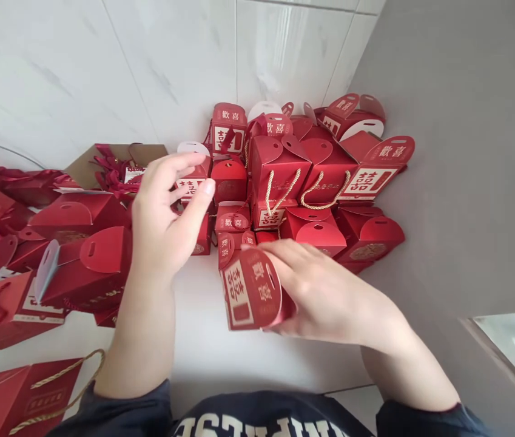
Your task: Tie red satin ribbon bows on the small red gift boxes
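My right hand [307, 285] grips a small red gift box [250, 291] with a cream label and a rounded slotted flap. Its fingers wrap round the box's right side, and the thumb is partly hidden behind it. Raised at the left, my left hand [166, 206] is empty, thumb and fingers apart. Just beyond those fingers stands a labelled red box [188, 187], partly covered by them. Two red boxes with gold rope handles, one a near box [279, 161], sit on the stack behind the held box.
More red boxes [370, 173] are piled against the grey wall [457, 152] on the right. An open cardboard carton [84, 164] with dark red ribbons stands at the back left. Several red boxes [88, 261] and a rope-handled red bag [43, 394] lie on the left.
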The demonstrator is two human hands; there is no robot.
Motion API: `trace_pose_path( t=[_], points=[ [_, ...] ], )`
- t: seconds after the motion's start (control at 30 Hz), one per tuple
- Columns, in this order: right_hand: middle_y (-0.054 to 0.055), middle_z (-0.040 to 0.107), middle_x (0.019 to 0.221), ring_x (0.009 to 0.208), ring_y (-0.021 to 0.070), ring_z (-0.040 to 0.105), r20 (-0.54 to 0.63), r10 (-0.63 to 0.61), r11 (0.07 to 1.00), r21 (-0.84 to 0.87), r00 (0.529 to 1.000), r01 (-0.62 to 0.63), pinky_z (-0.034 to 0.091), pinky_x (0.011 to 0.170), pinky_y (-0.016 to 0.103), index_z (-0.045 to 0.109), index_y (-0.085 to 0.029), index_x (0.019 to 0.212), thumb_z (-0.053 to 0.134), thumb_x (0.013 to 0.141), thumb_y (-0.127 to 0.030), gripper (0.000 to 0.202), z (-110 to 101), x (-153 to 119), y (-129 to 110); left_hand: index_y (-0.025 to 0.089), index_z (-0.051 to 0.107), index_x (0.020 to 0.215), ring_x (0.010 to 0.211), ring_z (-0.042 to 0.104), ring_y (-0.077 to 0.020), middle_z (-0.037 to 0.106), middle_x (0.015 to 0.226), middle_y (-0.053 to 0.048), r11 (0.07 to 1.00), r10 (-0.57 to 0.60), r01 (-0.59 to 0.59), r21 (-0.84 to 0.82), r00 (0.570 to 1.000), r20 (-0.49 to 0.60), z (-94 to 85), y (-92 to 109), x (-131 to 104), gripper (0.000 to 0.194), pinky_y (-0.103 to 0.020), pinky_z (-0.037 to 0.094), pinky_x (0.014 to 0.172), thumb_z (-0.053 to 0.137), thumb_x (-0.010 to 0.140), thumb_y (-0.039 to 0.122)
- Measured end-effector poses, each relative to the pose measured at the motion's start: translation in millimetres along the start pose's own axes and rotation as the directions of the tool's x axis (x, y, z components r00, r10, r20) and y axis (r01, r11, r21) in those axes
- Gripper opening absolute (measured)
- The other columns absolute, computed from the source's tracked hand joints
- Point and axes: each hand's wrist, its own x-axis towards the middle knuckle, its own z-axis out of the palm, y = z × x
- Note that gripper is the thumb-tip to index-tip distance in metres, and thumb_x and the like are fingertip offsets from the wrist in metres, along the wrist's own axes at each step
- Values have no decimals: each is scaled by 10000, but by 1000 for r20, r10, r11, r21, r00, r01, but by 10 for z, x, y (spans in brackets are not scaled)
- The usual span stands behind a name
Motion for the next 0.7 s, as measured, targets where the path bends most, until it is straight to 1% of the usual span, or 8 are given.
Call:
trace_pose_path(
  t=[0.1,0.17,0.27,0.33,0.43,0.5,0.6,0.7],
  points=[
    [186,529,1394,1239,347,485,-144,29,987,-152,989,-51,430,1028,508,376,-98,1482,738,781,-319,820,-162,371,-58,364,623,1187,1237,582,-248,602,1296,11,1000,-16,15,-11,994,-110,-99,65,-39,278,-422,503,1090,595,922,441],
    [227,549,1358,1209,383,502,-177,78,968,-223,981,-117,433,997,557,381,-50,1473,750,770,-343,846,-146,721,-29,369,611,1194,1246,580,-245,596,1312,15,999,-33,29,-29,990,-138,-102,4,-39,283,-427,476,1116,576,929,462],
    [248,554,1360,1237,397,499,-169,114,953,-259,979,-155,389,1044,592,380,-34,1471,749,775,-380,860,27,1221,105,316,594,1234,1265,571,-241,601,1338,-27,993,-104,97,-61,988,-115,-6,-276,-34,354,-427,440,1141,574,924,486],
    [253,528,1408,1314,380,464,-116,181,934,-290,977,-208,288,1149,578,465,-15,1409,722,788,-223,703,163,1431,201,273,583,1271,1303,547,-265,596,1371,-76,973,-229,226,-50,972,-51,104,-536,-44,430,-453,416,1150,570,915,513],
    [261,338,1552,1467,364,274,-164,188,933,-279,968,-228,226,1214,512,449,44,1408,540,830,-23,589,277,1484,274,217,577,1319,1378,469,-307,556,1431,-127,896,-442,443,30,885,148,270,-860,-89,529,-504,343,1180,485,935,569],
    [242,208,1609,1503,340,190,-251,201,943,-211,947,-256,329,1182,461,349,41,1473,420,831,46,646,298,1392,272,207,529,1387,1434,393,-286,492,1493,-117,883,-464,468,38,859,218,346,-962,-126,585,-495,278,1213,391,964,586],
    [289,304,1556,1428,347,373,-296,315,933,-80,902,-352,497,1044,437,226,47,1520,375,849,37,687,355,1228,255,236,405,1485,1488,289,-235,365,1579,-69,909,-400,417,-12,880,254,407,-978,-165,621,-458,209,1243,348,977,589],
    [292,436,1476,1356,350,478,-330,366,921,-6,870,-390,507,1029,480,275,43,1502,361,915,-47,600,516,1156,276,278,371,1499,1487,291,-233,338,1595,-40,931,-331,361,-51,895,299,461,-982,-178,638,-439,239,1237,456,944,581]
  ],
)
